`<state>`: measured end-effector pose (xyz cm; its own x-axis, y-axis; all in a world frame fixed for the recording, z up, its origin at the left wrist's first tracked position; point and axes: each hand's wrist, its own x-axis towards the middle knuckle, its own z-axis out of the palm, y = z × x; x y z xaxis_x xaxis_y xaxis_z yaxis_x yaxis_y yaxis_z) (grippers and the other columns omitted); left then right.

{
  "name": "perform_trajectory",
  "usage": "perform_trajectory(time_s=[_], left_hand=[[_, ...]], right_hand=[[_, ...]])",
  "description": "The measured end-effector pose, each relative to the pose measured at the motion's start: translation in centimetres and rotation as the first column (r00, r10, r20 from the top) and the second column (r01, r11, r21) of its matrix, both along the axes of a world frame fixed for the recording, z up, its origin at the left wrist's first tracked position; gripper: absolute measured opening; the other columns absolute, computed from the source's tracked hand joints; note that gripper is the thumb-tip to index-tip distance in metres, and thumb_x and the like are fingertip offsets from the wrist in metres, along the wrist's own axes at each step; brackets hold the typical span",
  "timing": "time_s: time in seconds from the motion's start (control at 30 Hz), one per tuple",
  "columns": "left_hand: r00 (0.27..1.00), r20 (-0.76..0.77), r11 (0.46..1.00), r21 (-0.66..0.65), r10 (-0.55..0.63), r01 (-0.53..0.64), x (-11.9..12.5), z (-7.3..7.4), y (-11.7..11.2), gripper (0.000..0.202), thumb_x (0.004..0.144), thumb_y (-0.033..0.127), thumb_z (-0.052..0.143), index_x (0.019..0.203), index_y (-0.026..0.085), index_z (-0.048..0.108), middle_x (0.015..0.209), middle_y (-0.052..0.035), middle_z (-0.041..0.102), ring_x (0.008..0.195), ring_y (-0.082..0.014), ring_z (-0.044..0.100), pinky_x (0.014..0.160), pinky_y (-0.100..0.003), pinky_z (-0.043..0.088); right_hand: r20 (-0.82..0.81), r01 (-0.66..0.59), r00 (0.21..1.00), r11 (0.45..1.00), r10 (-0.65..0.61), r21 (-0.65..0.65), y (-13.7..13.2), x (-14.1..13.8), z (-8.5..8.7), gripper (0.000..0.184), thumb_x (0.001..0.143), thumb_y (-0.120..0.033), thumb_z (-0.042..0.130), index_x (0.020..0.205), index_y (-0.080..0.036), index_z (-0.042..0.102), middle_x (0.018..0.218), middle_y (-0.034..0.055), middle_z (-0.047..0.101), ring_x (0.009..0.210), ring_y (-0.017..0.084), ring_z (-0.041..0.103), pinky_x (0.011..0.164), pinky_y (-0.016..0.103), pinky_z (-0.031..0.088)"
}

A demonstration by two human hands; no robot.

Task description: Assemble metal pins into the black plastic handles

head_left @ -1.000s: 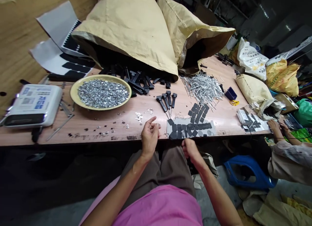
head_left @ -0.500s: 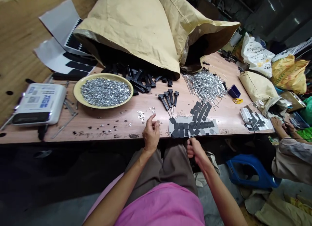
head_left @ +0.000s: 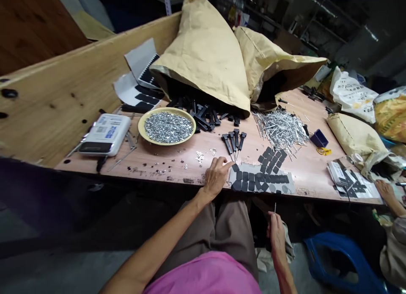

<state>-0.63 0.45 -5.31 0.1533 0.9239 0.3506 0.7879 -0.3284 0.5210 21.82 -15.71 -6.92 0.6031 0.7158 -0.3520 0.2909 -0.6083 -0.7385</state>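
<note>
Metal tip (head_left: 275, 207) up in the right hand (head_left: 276, 234), left hand (head_left: 217, 175) by the grey card (head_left: 249, 168)

So the right hand is just off the table's (head_left: 317, 175) near edge, fingers curled closed around something with that thin tip pointing up. Can't tell what the rest of it looks like. Left hand is over the near edge, partly curled, with a fingertip out at the card's left edge; no idea if it's pinching anything.

Card lies along the near edge, with black pads (head_left: 251, 177) in rough rows on it and more pads just past its far edge. Four black-handled pieces (head_left: 232, 141) sit beyond the card's far left corner, metal ends pointing back at it. Loose washers (head_left: 199, 156) are scattered left of those, then a yellow bowl (head_left: 166, 143) full of them.

Farther back there's a pile of metal pins (head_left: 281, 129) and two big open paper sacks (head_left: 206, 57) at the far edge. Someone else's hand (head_left: 386, 192) is at the near edge, way over right.
</note>
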Motion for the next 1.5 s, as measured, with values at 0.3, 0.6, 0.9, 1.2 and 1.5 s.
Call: perform_trajectory(time_s=[0.3,0.6,0.9,1.2,1.5], left_hand=[[0.922,-0.329,0.975,0.015,-0.203,0.22,0.4,0.6,5.4,0.02,0.085,0.009,0.049,0.083,0.016,0.067,0.097,-0.0129,0.058,0.094,-0.0251,0.047,0.064,-0.032,0.044],[0.905,-0.245,0.869,0.277,-0.348,0.409,1.2,1.6,6.8,0.013,0.085,0.012,0.054,0.087,0.02,0.064,0.105,-0.0041,0.065,0.104,-0.0192,0.049,0.093,-0.037,0.039],[0.766,0.539,0.81,0.585,-0.35,-0.042,-2.3,9.0,4.5,0.018,0.095,0.025,0.034,0.092,0.02,0.051,0.08,-0.0009,0.063,0.079,-0.0126,0.061,0.081,-0.034,0.049],[0.264,0.955,0.989,-0.145,0.133,0.026,-5.9,9.4,2.1,0.02,0.078,0.036,0.058,0.082,0.017,0.053,0.053,0.0073,0.046,0.041,-0.0042,0.039,0.039,-0.015,0.031],[0.12,0.873,0.804,-0.483,0.473,0.347,-5.3,6.4,-0.4,0.033,0.063,0.039,0.07,0.081,0.017,0.051,0.047,0.0093,0.048,0.029,-0.0003,0.027,0.032,-0.012,0.015]], right_hand=[[0.369,-0.212,0.913,0.975,0.173,0.069,0.2,4.4,-2.0,0.067,0.069,-0.07,0.04,0.092,-0.013,0.068,0.101,0.0186,0.069,0.093,0.033,0.066,0.083,0.044,0.05],[0.391,-0.338,0.908,0.814,0.15,0.472,8.0,-1.5,5.2,0.043,0.081,-0.053,0.05,0.097,-0.016,0.066,0.089,0.0095,0.07,0.062,0.019,0.067,0.064,0.03,0.053],[0.586,-0.782,0.615,0.505,0.528,0.365,19.1,-10.3,2.7,0.03,0.09,-0.032,0.04,0.089,-0.018,0.066,0.084,0.0086,0.067,0.077,0.02,0.062,0.072,0.032,0.049],[0.674,-0.886,0.253,0.447,0.694,-0.127,21.9,-13.8,2.9,0.022,0.088,-0.014,0.046,0.09,-0.022,0.066,0.088,0.0071,0.061,0.081,0.019,0.054,0.066,0.027,0.04],[0.602,-0.849,0.433,0.528,0.671,0.021,22.2,-13.6,3.9,0.013,0.079,-0.009,0.049,0.075,-0.018,0.057,0.079,0.0036,0.061,0.077,0.016,0.056,0.072,0.027,0.044]])
